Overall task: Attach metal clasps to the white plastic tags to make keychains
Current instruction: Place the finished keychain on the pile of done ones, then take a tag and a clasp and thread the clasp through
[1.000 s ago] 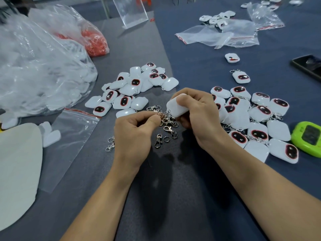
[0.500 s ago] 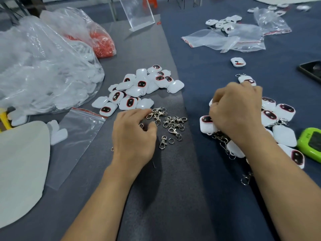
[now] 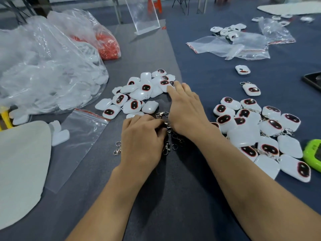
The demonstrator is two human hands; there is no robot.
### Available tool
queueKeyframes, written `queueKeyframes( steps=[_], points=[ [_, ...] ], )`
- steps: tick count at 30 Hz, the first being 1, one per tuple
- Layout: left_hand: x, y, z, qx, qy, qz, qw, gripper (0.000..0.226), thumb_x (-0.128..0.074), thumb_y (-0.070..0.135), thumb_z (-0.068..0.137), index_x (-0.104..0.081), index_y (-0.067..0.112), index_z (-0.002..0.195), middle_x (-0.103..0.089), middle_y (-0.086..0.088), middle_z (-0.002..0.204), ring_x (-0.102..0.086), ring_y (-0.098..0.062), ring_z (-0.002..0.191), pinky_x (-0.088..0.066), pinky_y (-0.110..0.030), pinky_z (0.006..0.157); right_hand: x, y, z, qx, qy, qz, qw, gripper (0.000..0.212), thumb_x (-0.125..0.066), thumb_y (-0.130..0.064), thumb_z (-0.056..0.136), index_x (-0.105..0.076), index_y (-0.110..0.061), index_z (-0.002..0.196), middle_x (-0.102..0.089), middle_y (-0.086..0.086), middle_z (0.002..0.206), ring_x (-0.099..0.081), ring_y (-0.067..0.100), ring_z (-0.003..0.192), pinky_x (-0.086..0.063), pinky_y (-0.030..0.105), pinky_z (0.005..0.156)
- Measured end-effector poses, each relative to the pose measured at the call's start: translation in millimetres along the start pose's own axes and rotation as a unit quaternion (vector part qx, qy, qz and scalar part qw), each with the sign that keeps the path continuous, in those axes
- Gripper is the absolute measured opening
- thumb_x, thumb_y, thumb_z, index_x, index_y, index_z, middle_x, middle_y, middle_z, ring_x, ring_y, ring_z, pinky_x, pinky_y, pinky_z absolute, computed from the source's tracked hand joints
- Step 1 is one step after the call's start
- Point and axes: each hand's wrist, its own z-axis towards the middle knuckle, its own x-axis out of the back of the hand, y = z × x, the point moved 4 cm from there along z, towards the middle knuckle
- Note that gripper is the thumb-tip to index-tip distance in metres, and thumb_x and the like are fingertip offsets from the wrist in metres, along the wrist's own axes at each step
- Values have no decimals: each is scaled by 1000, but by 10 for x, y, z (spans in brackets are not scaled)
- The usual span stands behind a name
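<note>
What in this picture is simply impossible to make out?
1. Head view: whether the left hand holds one of the metal clasps; its curled fingers cover them.
2. Head view: how many clasps lie under the right hand; palm and wrist hide them.
3. Head view: the green device and the dark flat object, both cut by the right edge.
4. Head view: what fills the big clear bag; glare blurs it.

Looked like a small hand-assembly workshop, not anyone's home. The long table (image 3: 156, 197) was covered in dark felt, with a heap of identical white tags (image 3: 139, 94), loose metal clasps (image 3: 118, 148) and a pile of finished keychains (image 3: 260, 133). Big clear bulk bags (image 3: 43, 66) of parts, flat zip bags (image 3: 81, 136) and an acrylic sign stand (image 3: 144, 16) sat around too.
</note>
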Motion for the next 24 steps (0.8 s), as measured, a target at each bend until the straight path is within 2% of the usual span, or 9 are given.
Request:
queueKeyframes(
  steps=[2,5,9,11,14,17,18,20,24],
  points=[
    [10,-20,-3,7,19,-2,1000,13,-68,35,90,-77,31,98,-70,11,90,-59,-16,92,-28,-29,90,-55,98,78,-29,-10,48,998,49,-47,-8,89,-45,-10,138,-40,7,150,-31,28,140,-32,39,107],
    [35,-56,-6,37,57,-22,997,16,-63,33,94,-77,28,88,-72,9,80,-60,-16,82,-28,-29,89,-77,169,70,-27,28,48,998,21,-48,-8,89,-51,-12,109,-49,4,120,-44,29,114,-33,34,88],
    [98,-77,-7,94,101,-94,986,14,-69,27,89,-79,25,81,-72,6,67,-62,-19,69,-40,-31,88,-81,224,33,-22,49,21,998,21,-52,-13,97,-63,-12,115,-49,5,119,-33,21,97,-35,31,82],
    [98,-113,-6,126,93,-158,975,7,-75,25,85,-82,26,87,-76,8,75,-69,-17,74,-51,-37,86,-52,217,0,-19,44,45,998,16,-48,-16,102,-63,-12,106,-56,7,112,-41,25,94,-38,37,78],
    [94,-160,-8,152,86,-190,966,13,-75,24,84,-81,30,94,-78,13,86,-71,-6,83,-54,-28,82,93,197,-155,-49,107,131,984,29,-39,-25,107,-65,-15,96,-61,9,84,-51,31,85,-33,37,68],
    [91,-162,-23,147,73,-224,961,21,-75,17,86,-80,30,101,-77,15,96,-70,0,92,-53,-23,91,243,145,-398,-68,188,279,939,31,-43,-24,104,-65,-15,85,-60,3,68,-59,19,68,-44,28,62],
    [88,-150,-32,144,65,-238,958,23,-75,15,86,-80,29,103,-77,17,98,-70,4,94,-52,-21,93,253,127,-468,-84,179,359,912,31,-43,-24,101,-65,-15,82,-62,4,68,-64,17,63,-52,31,60],
    [85,-128,-57,152,56,-266,950,23,-77,15,84,-80,29,102,-76,20,94,-69,9,90,-54,-22,93,202,108,-576,-125,128,459,870,30,-45,-29,93,-66,-14,78,-68,8,71,-68,18,56,-55,41,50],
    [103,-103,-91,166,60,-278,944,13,-84,25,76,-80,33,85,-75,22,76,-70,8,75,-59,-32,80,71,127,-647,-129,31,427,895,13,-62,-30,73,-69,-20,79,-69,-2,68,-63,21,63,-59,44,64]
  ],
)
